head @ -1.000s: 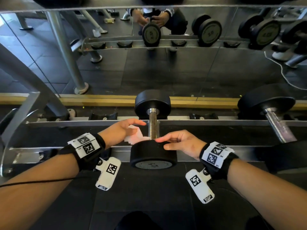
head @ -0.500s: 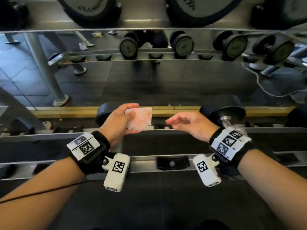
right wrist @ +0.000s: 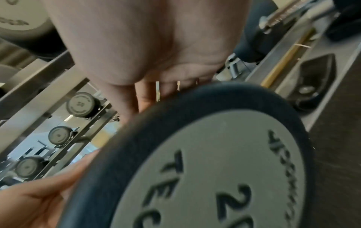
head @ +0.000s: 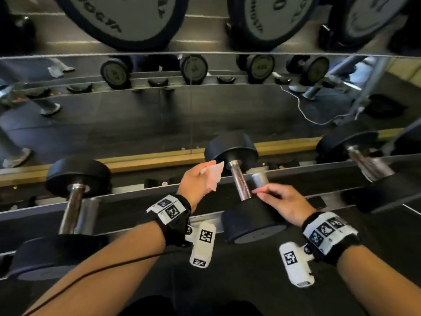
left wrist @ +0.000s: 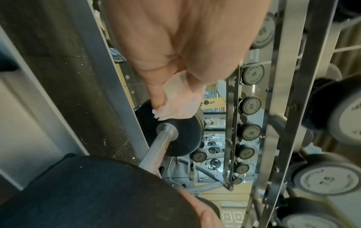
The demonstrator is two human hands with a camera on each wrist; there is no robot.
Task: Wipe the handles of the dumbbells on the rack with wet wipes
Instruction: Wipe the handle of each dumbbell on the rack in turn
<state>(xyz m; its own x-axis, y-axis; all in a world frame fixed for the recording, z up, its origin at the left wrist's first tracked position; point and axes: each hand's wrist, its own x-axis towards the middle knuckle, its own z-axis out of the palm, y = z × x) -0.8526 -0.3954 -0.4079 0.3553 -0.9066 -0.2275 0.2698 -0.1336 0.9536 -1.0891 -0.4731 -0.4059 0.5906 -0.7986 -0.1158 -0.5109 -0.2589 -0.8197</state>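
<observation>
My left hand (head: pixel 199 177) pinches a crumpled, pinkish-white wet wipe (head: pixel 214 176) just left of the chrome handle (head: pixel 240 182) of the middle dumbbell, apart from the bar. In the left wrist view the wipe (left wrist: pixel 179 100) hangs from my fingers above that handle (left wrist: pixel 158 148) and its far head (left wrist: pixel 185 135). My right hand (head: pixel 271 195) rests on the near black head (head: pixel 248 222) with fingers stretched toward the handle. In the right wrist view the fingers (right wrist: pixel 148 95) lie over the rim of the head's grey end plate (right wrist: pixel 215 169).
The dumbbells lie across two steel rails (head: pixel 136 197). Another dumbbell (head: pixel 73 201) lies to the left and one (head: pixel 369 165) to the right. Large dumbbell heads (head: pixel 118 17) hang on the shelf above. Behind the rack is a mirror (head: pixel 159 115).
Both hands left the earlier dumbbell and moved right along the rack. The left hand brought the wipe beside this handle; the right hand came down on the near head.
</observation>
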